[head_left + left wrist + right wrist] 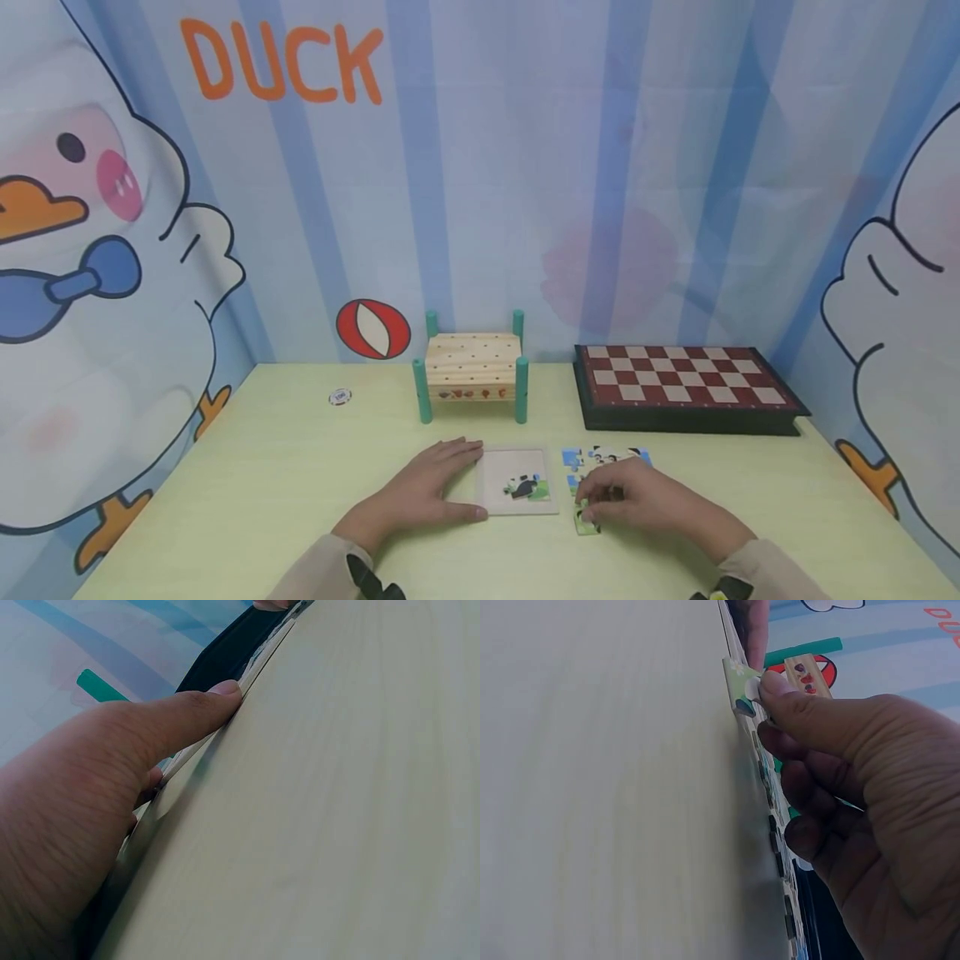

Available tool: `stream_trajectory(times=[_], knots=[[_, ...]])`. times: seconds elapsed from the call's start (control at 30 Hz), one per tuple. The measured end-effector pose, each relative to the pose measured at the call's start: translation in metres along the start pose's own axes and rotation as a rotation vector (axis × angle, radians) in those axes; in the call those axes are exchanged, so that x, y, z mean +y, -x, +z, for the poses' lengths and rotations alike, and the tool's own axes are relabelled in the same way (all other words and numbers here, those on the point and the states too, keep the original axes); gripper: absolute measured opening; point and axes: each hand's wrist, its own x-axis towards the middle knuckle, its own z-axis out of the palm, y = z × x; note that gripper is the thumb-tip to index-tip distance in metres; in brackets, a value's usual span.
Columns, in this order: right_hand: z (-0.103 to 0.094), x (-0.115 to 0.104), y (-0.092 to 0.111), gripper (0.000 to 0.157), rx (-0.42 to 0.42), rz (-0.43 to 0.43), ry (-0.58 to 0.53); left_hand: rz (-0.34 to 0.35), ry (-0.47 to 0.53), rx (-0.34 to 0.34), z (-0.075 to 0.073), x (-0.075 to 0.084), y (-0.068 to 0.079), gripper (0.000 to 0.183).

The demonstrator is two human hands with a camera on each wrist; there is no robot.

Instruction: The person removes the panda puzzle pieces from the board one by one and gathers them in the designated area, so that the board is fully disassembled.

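Note:
A shallow white puzzle tray (510, 462) lies flat on the table, with joined puzzle pieces (527, 487) showing a panda and green grass in its lower right part. My left hand (420, 492) steadies the tray from the left, its extended fingers at the upper corner and thumb at the lower edge. To the right, my right hand (645, 497) pinches a green puzzle piece (739, 681) between thumb and fingertips; in the right wrist view it is tilted up from the table. Blue-edged puzzle pieces (573, 458) lie just beyond that hand, partly hidden by it.
A toy bed (472, 358) with green posts stands behind the tray. At the back right lies a folded chessboard case (686, 379). One round chip (340, 397) is on the table's back left. A printed duck curtain (510, 167) hangs behind the table (285, 483).

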Motion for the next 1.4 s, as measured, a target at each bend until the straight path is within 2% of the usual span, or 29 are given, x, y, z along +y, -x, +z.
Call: stream_trajectory(times=[0.17, 0.37, 0.57, 1.4], knots=[[0.0014, 0.0023, -0.0016, 0.016, 0.010, -0.028, 0.071, 0.005, -0.013, 0.002, 0.0002, -0.0007, 0.0000, 0.092], [0.0021, -0.0005, -0.0018, 0.017, -0.008, -0.015, 0.097, 0.004, -0.004, -0.005, -0.0007, 0.0012, 0.0000, 0.092], [0.0021, -0.0023, -0.0017, 0.018, -0.007, -0.055, 0.118, -0.001, -0.003, -0.005, -0.0013, 0.0025, 0.0009, 0.092], [0.0042, 0.0031, -0.0031, 0.011, -0.025, -0.031, 0.111, -0.007, -0.003, -0.011, -0.0006, 0.0005, -0.0003, 0.092]])
